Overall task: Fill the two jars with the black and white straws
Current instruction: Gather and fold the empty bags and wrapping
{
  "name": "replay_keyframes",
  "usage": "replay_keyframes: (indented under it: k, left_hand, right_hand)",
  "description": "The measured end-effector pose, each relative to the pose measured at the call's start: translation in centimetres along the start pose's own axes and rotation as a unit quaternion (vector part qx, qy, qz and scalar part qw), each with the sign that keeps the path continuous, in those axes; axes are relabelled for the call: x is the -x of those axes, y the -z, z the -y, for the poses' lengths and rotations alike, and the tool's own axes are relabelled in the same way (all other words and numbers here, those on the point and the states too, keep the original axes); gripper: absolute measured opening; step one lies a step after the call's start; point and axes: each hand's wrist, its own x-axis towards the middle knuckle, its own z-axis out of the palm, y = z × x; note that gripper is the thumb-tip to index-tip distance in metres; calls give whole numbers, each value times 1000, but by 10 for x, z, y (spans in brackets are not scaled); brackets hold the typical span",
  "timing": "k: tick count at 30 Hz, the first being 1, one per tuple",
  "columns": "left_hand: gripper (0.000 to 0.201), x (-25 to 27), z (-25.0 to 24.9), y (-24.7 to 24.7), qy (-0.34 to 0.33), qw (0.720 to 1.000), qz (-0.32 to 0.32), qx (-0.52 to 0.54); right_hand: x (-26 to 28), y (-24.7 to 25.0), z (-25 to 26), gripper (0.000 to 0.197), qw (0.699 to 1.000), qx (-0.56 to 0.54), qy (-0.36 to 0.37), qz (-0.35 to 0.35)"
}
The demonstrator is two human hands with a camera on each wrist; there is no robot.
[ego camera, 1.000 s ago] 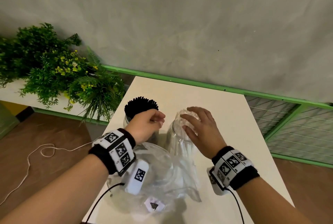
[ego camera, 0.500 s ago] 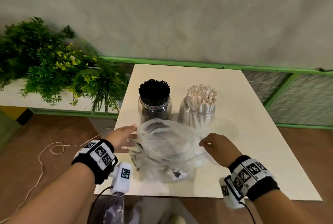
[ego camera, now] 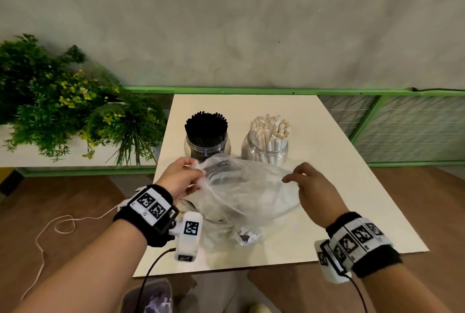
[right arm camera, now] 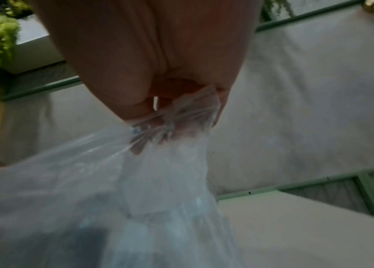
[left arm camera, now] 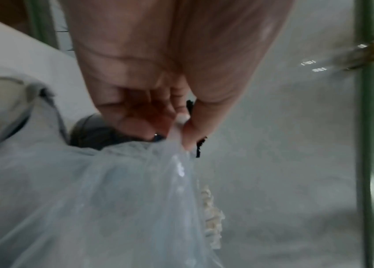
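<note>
Two glass jars stand side by side on the white table [ego camera: 352,186]. The left jar [ego camera: 206,145] is packed with black straws [ego camera: 205,127]; the right jar [ego camera: 265,150] is packed with white straws [ego camera: 270,128]. In front of them a crumpled clear plastic bag [ego camera: 244,194] is lifted off the table. My left hand [ego camera: 185,176] pinches its left edge, and the left wrist view shows thumb and fingers closed on the film [left arm camera: 112,199]. My right hand [ego camera: 305,185] grips the bag's right edge, bunched between its fingers [right arm camera: 170,123].
A leafy green plant [ego camera: 65,108] with yellow flowers sits on a ledge left of the table. A green-framed wire fence [ego camera: 402,126] runs behind and to the right. A bin [ego camera: 148,297] stands under the table's near edge. A white cord [ego camera: 57,227] lies on the brown floor.
The hands left the jar tops and drew back to the plastic bag. Both now hold its edges and have raised it in front of the jars.
</note>
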Motion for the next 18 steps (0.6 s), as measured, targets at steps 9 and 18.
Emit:
replay_keyframes:
  k: [9, 18]
  left_hand:
    - [10, 16, -29, 4, -181, 974, -11, -133]
    - [16, 43, -58, -26, -297, 953, 36, -46]
  right_hand:
    - [-15, 28, -22, 52, 992, 82, -88, -30]
    - [-44, 24, 102, 57, 981, -40, 169, -84]
